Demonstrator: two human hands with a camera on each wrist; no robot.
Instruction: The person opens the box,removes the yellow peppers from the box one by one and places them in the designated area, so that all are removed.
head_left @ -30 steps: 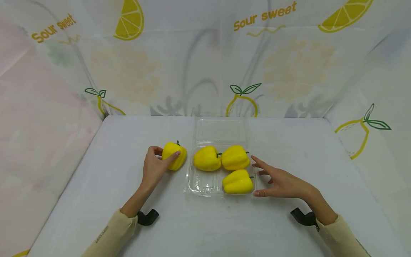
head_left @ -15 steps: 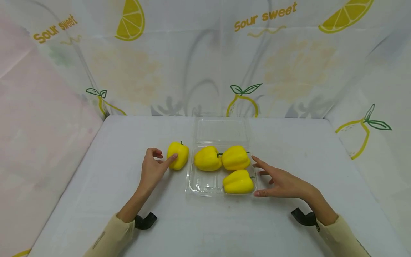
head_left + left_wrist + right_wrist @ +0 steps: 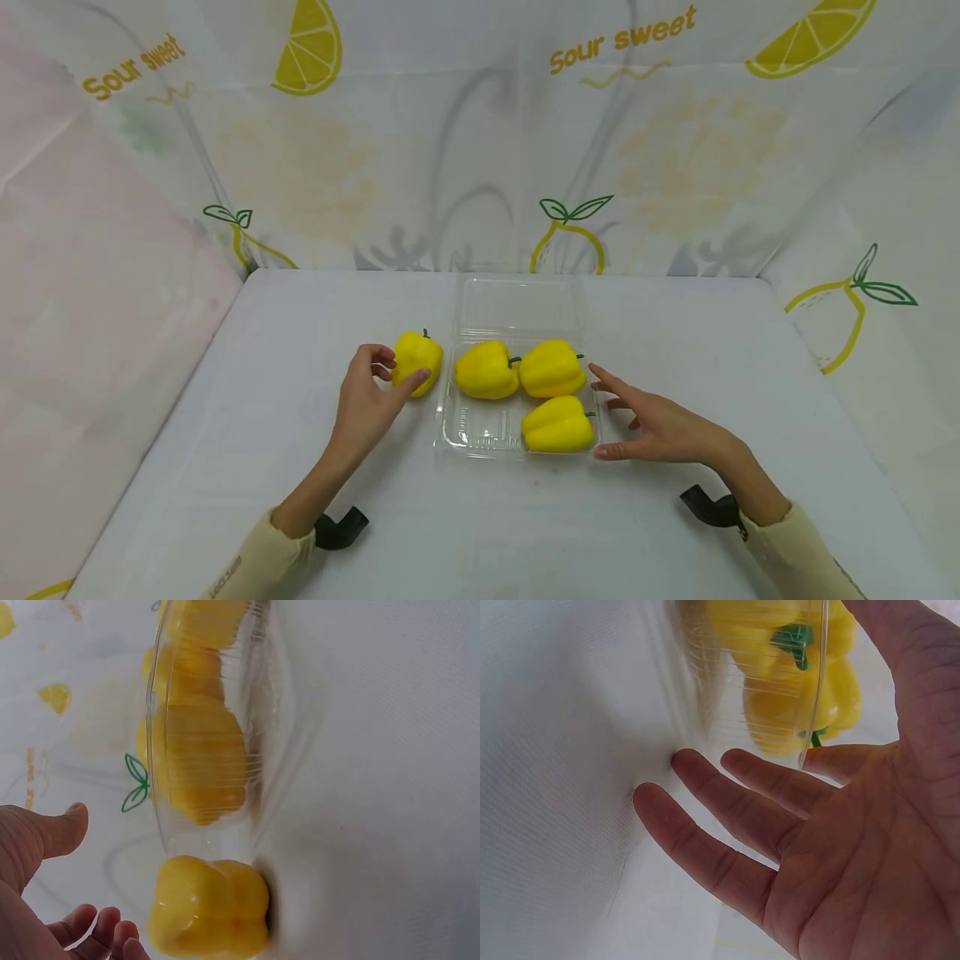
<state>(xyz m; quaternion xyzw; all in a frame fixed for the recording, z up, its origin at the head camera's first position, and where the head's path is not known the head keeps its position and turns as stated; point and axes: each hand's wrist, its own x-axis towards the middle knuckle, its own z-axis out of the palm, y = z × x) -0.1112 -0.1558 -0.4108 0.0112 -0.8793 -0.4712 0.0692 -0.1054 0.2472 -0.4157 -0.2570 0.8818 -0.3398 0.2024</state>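
A yellow bell pepper (image 3: 412, 358) with a green stem rests on the table just left of a clear plastic clamshell container (image 3: 461, 425). My left hand (image 3: 363, 408) is at its left side, thumb and fingers spread apart; the thumb overlaps the pepper in the head view. In the left wrist view a gap shows between the thumb and that bell pepper (image 3: 210, 907). Inside the container lie three more yellow peppers: back left (image 3: 483, 371), back right (image 3: 551, 368) and front right (image 3: 557, 425). My right hand (image 3: 663, 429) holds nothing, its fingers spread beside the container's right wall.
The container's clear lid (image 3: 517, 304) lies folded back toward the rear of the white table (image 3: 675, 325). The front left part of the container shows bare plastic. Printed cloth (image 3: 420, 125) hangs behind the table. A black curved piece (image 3: 341, 527) sits at the left wrist.
My left fingers have come off the bell pepper, which shifted slightly right toward the container. The hand drew back, then moved a little right again. My right hand has stayed still.
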